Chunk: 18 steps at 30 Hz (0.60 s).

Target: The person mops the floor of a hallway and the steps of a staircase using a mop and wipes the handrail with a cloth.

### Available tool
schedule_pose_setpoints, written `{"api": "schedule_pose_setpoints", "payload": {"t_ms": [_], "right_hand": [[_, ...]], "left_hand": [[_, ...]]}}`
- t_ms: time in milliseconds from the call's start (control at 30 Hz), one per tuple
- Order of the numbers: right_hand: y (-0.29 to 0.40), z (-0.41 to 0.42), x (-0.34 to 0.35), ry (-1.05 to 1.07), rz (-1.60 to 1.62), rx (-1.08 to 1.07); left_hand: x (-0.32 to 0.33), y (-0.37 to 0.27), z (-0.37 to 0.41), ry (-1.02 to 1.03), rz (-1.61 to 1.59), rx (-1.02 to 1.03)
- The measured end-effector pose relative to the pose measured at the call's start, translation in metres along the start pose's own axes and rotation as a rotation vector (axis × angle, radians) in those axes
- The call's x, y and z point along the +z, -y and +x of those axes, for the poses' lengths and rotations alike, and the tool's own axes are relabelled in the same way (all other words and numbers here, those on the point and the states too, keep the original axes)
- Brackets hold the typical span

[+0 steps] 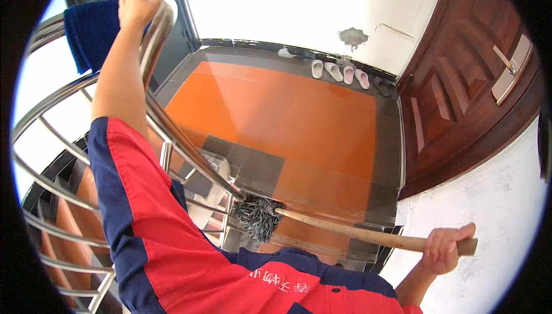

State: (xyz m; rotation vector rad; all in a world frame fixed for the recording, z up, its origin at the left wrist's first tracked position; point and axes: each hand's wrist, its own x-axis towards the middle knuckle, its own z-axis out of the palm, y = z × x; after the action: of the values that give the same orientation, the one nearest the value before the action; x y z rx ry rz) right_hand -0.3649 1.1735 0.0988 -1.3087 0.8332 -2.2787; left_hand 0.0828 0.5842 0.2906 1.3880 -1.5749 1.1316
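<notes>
My left hand (140, 6) rests with spread fingers over a dark blue cloth (92, 29) draped on the stainless steel handrail (157, 40), at the upper left. At the lower right, my right hand (442, 249) is closed around the wooden handle (358, 232) of a mop, near its end. The grey string mop head (258, 217) lies at the lower centre, beside the foot of the railing at the stair edge. Whether my left fingers press the cloth or only lie on it is hard to tell.
Orange tiles (276, 115) with a dark border cover the landing. Several slippers (340, 74) stand along the far wall. A brown panelled door (465, 72) is at the right. Stairs (73, 223) run down behind the curved railing at the left; more step edges lie below the mop.
</notes>
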Motion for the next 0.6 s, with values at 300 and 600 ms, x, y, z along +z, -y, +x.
{"api": "schedule_pose_setpoints", "payload": {"t_ms": [300, 600], "right_hand": [[-0.002, 0.011, 0.017, 0.14, -0.115, 0.054], [0.009, -0.005, 0.006, 0.158, -0.1, 0.021]], "left_hand": [[-0.025, -0.035, -0.025, 0.416, -1.071, -0.132], [-0.013, 0.008, -0.043, 0.569, -0.663, -0.049]]}}
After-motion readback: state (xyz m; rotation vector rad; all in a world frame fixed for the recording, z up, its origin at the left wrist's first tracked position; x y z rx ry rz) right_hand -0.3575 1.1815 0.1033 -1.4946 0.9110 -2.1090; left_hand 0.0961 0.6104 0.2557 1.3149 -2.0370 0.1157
